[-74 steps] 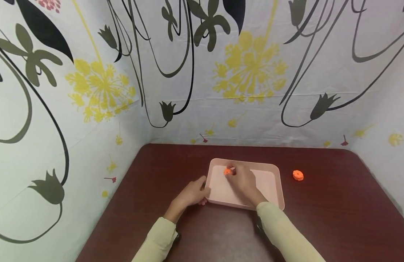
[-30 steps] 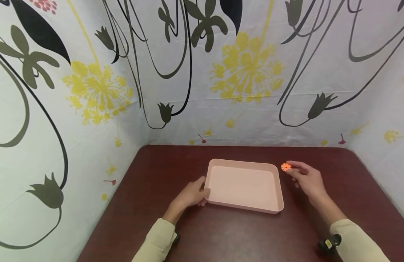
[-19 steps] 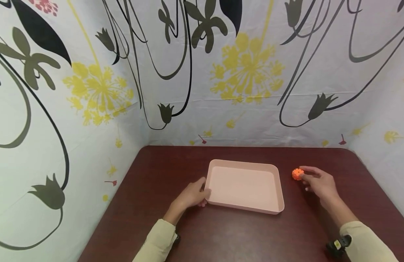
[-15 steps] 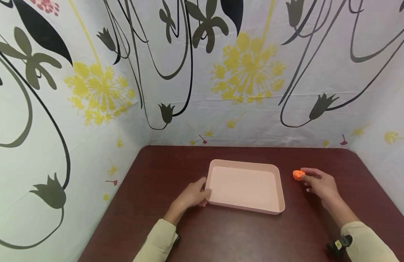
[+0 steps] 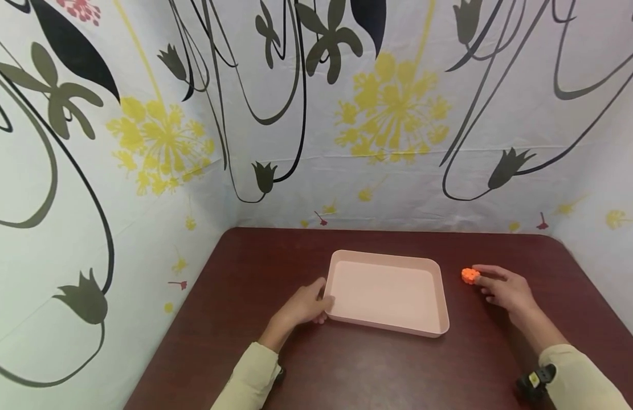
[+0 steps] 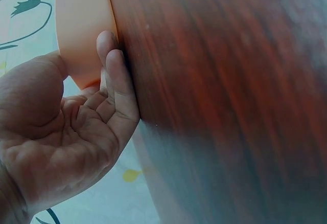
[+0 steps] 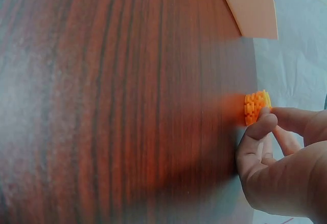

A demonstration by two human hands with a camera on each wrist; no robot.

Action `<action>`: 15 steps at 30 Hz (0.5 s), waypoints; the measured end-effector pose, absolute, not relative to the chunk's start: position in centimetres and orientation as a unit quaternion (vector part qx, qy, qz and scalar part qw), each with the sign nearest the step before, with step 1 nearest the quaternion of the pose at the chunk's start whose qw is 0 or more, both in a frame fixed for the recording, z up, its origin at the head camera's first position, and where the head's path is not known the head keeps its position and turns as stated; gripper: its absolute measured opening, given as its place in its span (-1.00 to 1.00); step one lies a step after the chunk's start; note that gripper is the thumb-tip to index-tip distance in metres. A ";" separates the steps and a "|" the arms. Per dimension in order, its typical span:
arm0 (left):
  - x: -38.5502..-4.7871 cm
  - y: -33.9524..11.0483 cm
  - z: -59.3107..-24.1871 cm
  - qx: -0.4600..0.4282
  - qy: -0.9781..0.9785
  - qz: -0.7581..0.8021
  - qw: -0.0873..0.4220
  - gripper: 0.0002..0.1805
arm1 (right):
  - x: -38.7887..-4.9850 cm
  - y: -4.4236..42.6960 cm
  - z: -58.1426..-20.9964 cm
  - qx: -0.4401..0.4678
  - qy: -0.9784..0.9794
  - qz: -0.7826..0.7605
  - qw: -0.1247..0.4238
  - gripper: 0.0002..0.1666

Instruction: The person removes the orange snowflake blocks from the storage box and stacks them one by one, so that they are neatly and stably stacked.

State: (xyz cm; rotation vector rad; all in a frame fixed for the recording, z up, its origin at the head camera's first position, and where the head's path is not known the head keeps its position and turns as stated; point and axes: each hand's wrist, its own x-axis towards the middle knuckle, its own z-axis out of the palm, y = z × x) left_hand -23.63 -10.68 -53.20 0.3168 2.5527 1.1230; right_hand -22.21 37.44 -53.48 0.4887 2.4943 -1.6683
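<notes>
A shallow pink tray (image 5: 390, 293) lies on the dark table, with nothing in it. At its left edge, my left hand (image 5: 302, 304) grips the wall; in the left wrist view, the thumb goes over the tray (image 6: 84, 24) and the fingers lie against its outer side. Right of the tray stands a small stack of orange notched discs (image 5: 469, 276). My right hand (image 5: 512, 291) pinches the stack's top disc between thumb and index finger. In the right wrist view, several layers show in the stack (image 7: 253, 109), and the fingertips partly hide its top.
The reddish-brown wooden table (image 5: 347, 370) ends at a back edge against a white cloth (image 5: 316, 131) printed with flowers, which also hangs at both sides. A dark wrist camera (image 5: 535, 382) sits at the right sleeve.
My right hand has carried an orange disc out of the tray, rightward, and lowered it onto the orange stack. My left hand has kept its hold on the tray.
</notes>
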 end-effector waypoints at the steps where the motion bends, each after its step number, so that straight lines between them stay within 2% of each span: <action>1: -23.6 -10.7 -53.2 0.109 0.897 0.395 0.167 -0.76 | -22.4 37.4 -53.5 0.160 0.821 -0.546 0.052 -0.47; 15: -23.5 -10.4 -53.3 0.107 0.897 0.393 0.170 -0.75 | -22.2 38.0 -54.1 0.155 0.822 -0.545 0.060 -0.33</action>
